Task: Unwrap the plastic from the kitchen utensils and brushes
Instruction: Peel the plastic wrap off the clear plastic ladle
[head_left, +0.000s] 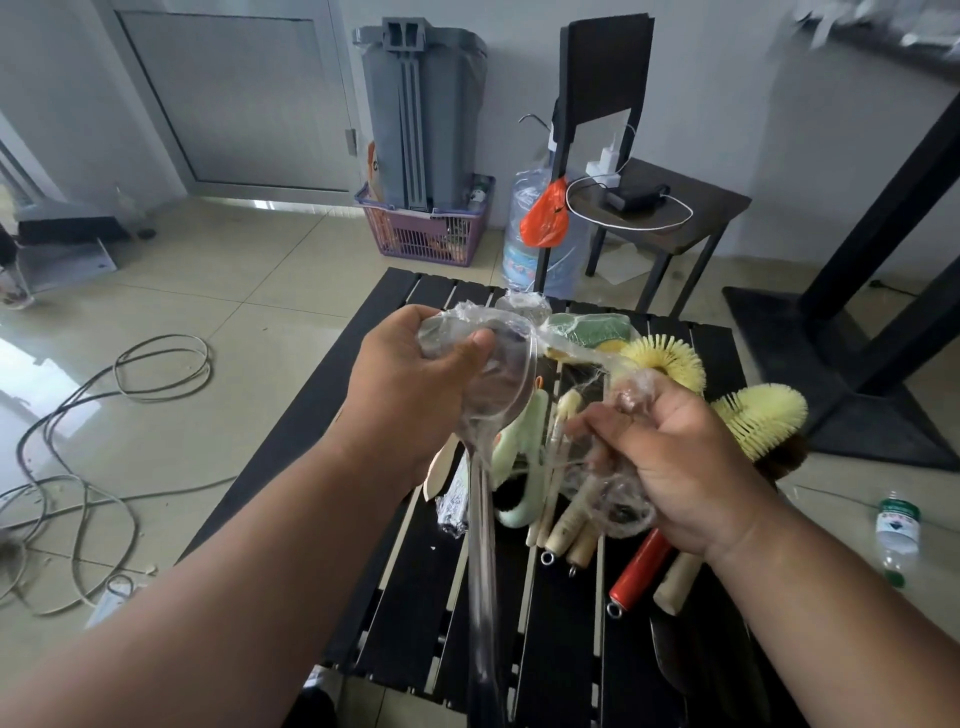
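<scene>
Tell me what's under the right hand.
Under the right hand: crumpled plastic wrap, pale brush handles, a red handle. The hand and wrap hide the rest.

The wrap (613, 358) is thin clear film, shiny and crinkled, and the big spoon (498, 395) is see-through glossy plastic. The brushes (763, 421) have pale yellow plastic-looking bristles, their handles (566, 525) look like bare matt wood. The bench (415, 597) is matt black slats, and the floor tiles (234, 270) are glossy.
</scene>
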